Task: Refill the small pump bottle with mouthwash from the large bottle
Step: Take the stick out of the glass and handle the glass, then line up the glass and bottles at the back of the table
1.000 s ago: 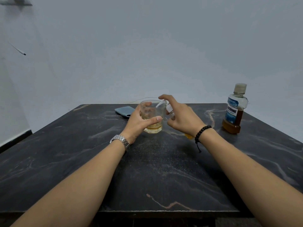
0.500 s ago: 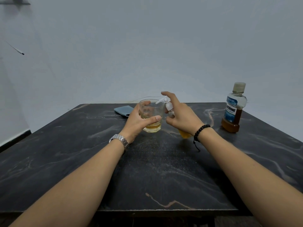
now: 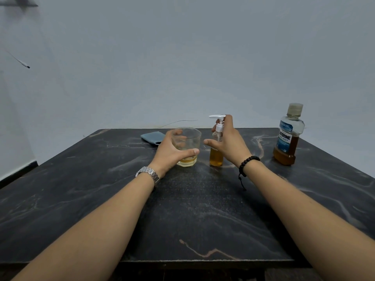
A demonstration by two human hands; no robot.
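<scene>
Landmark: glass (image 3: pixel 186 146), standing on the dark marble table (image 3: pixel 203 209), a little amber liquid in the bottom.

Left hand (image 3: pixel 169 153) wraps the glass, thumb across the near side, fingers round the far side. Metal watch (image 3: pixel 149 173) on that wrist.

Small pump bottle (image 3: pixel 216 148) stands upright just right of the glass, amber liquid in the lower part, white pump head on top, spout pointing toward the glass.

Right hand (image 3: pixel 229 141) is at the pump bottle's right side, fingers behind it, thumb sticking out toward the glass. Can't tell if it actually grips. Bead bracelet (image 3: pixel 246 165) on the wrist.

Large mouthwash bottle (image 3: pixel 288 135) stands capped, well right of the glass. Grey-blue phone (image 3: pixel 152 137) lies flat behind-left of the glass.
</scene>
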